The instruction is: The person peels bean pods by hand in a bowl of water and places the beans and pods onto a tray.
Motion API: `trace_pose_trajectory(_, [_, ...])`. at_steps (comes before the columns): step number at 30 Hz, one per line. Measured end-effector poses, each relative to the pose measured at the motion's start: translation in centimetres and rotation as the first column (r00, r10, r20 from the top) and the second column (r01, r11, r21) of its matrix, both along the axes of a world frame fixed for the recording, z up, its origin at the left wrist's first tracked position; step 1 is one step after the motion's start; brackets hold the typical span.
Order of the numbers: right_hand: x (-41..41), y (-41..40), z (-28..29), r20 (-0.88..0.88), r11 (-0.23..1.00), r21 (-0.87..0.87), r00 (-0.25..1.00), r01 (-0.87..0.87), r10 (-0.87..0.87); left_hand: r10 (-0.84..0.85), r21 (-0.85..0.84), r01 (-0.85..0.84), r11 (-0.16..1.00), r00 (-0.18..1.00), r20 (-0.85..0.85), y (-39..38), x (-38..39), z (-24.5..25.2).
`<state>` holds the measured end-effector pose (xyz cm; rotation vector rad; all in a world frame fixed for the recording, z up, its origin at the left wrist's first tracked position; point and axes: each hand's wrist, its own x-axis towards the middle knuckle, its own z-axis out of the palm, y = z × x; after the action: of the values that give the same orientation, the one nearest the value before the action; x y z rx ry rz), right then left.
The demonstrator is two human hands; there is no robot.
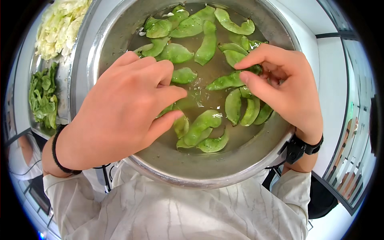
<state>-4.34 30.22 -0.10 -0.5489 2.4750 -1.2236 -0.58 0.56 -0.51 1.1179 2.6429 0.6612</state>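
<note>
A large round metal basin (198, 180) of cloudy water holds many flat green bean pods (205, 43). My right hand (279, 81), over the basin's right side, pinches one green bean pod (225, 81) near its dark end between thumb and index finger. Other pods lie just above and below it. My left hand (129, 99) is over the left side, fingers curled and the thumb and index tips a little apart; no pod shows between them. Pods lie partly hidden beneath its fingertips. Small pale scraps float by the upper left wall.
Left of the basin stands a metal tray (64, 78) with chopped pale cabbage leaves (60, 27) and a heap of dark green leaves (44, 93). Glass-fronted panels (357, 120) stand at the right. Part of another person in white is at the lower left edge.
</note>
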Motion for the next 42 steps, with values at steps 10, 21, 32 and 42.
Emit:
trace_pose_trajectory(10, [-0.1, 0.2, 0.7, -0.083, 0.991, -0.061, 0.99, -0.12, 0.115, 0.112, 0.088, -0.11, 0.99, 0.994, -0.017, 0.7, -0.1, 0.0])
trace_pose_trajectory(21, [-0.3, 0.3, -0.3, -0.346, 0.896, -0.099, 0.859, -0.434, 0.378, 0.04, 0.235, 0.004, 0.972, 0.983, -0.181, 0.5, 0.0, -1.3])
trace_pose_trajectory(32, [0.6, -0.5, 0.0, -0.165, 0.953, -0.303, 0.986, -0.027, -0.025, 0.373, 0.221, -0.305, 0.926, 0.827, -0.42, -4.4, 1.0, 5.5])
trace_pose_trajectory(42, [0.7, -0.6, 0.1, -0.162, 0.969, -0.228, 0.985, -0.098, 0.061, 0.839, -0.084, -0.879, 0.469, 0.473, -0.268, -24.8, 2.7, 3.2])
